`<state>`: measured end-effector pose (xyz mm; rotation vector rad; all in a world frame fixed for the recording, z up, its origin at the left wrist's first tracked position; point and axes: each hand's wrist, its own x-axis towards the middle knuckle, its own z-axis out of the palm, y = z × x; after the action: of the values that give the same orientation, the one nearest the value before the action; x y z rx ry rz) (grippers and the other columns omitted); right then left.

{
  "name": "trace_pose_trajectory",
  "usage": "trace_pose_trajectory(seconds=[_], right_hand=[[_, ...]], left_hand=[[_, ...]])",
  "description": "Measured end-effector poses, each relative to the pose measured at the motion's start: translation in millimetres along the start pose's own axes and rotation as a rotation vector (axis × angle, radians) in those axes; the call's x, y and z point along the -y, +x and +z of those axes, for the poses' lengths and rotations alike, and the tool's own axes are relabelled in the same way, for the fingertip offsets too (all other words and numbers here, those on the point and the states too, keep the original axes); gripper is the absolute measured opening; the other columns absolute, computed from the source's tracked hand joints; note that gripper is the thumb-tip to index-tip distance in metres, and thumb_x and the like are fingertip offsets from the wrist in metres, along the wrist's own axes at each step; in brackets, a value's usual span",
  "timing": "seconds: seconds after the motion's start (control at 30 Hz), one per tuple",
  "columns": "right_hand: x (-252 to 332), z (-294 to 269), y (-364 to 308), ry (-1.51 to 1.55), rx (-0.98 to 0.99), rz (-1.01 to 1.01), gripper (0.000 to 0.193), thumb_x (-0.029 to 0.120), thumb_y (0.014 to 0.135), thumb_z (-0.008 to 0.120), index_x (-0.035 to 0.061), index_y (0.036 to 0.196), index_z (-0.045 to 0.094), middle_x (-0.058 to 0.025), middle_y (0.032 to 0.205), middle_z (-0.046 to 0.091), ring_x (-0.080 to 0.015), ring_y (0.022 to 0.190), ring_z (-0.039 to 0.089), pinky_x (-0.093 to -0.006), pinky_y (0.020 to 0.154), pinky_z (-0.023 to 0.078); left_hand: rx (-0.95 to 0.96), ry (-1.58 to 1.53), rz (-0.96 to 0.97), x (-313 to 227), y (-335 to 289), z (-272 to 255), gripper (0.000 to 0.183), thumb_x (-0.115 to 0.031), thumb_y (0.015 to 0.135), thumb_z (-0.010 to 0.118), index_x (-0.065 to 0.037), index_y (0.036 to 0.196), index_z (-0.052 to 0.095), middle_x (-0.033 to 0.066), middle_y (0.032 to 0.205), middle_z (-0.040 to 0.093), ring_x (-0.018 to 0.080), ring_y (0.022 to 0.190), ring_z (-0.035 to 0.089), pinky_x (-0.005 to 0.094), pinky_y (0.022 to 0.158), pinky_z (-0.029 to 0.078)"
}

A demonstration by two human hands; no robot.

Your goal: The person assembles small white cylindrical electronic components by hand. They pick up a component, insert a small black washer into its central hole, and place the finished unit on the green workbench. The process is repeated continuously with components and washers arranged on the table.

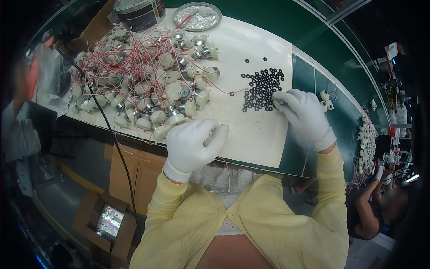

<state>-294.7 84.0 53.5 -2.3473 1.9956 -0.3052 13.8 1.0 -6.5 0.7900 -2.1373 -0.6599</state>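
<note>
Green floor stretches beyond the table, whose top is mostly covered by a white sheet. On my feed from the head camera, a big heap of white motors fills the left half of that sheet, with thin red wires tangled over it. Behind the heap I see a dark tin and, to its right, a round lid smeared with something pale, a red stick lying across it.

Small black rings lie in a dense patch on the right part of the sheet, a few strays set apart from it. I have the gloved right hand at the patch's right edge, fingertips drawn together; I can't tell whether they pinch a ring. Over the sheet's near edge, just beside the heap, the gloved left hand is curled, thumb close to the fingers; its grip is hidden from me, so I can't say what it holds. One loose wire hangs below the front edge.

Down on the floor at left I see an open box; far right, a co-worker sits near more white parts.
</note>
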Motion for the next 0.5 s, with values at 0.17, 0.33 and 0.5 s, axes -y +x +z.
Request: trace_pose_trajectory(seconds=[0.17,0.33,0.5], right_hand=[[3.9,-7.7,0.5,-0.1,0.024,-0.033,0.019,0.018,0.093,0.071,0.0146,0.112,0.073,-0.0047,0.087,0.07,-0.0287,0.079,0.068,-0.0412,0.072,0.049],[8.1,-20.2,-12.9,-0.198,0.152,-0.03,0.022,0.015,0.087,0.074,0.0152,0.11,0.073,-0.0023,0.084,0.068,-0.0273,0.076,0.067,-0.0403,0.072,0.047],[7.6,-17.4,-14.1,-0.201,0.149,-0.048,0.017,0.015,0.085,0.075,0.0157,0.102,0.072,-0.0006,0.078,0.066,-0.0252,0.073,0.065,-0.0399,0.069,0.046]], left_hand=[[-0.001,0.007,-0.001,0.1,0.0,0.6,0.009,-0.014,0.086,0.08,-0.007,0.084,0.074,0.0078,0.069,0.067,0.0263,0.055,0.062,0.0365,0.054,0.047],[0.015,0.008,0.0,1.5,-0.6,1.8,0.009,-0.013,0.087,0.079,-0.008,0.083,0.074,0.007,0.068,0.067,0.0255,0.055,0.062,0.0364,0.054,0.047],[-0.052,0.002,0.029,4.5,-1.0,6.8,0.017,-0.021,0.085,0.084,-0.012,0.077,0.071,0.0031,0.061,0.06,0.024,0.05,0.057,0.0351,0.049,0.043]])
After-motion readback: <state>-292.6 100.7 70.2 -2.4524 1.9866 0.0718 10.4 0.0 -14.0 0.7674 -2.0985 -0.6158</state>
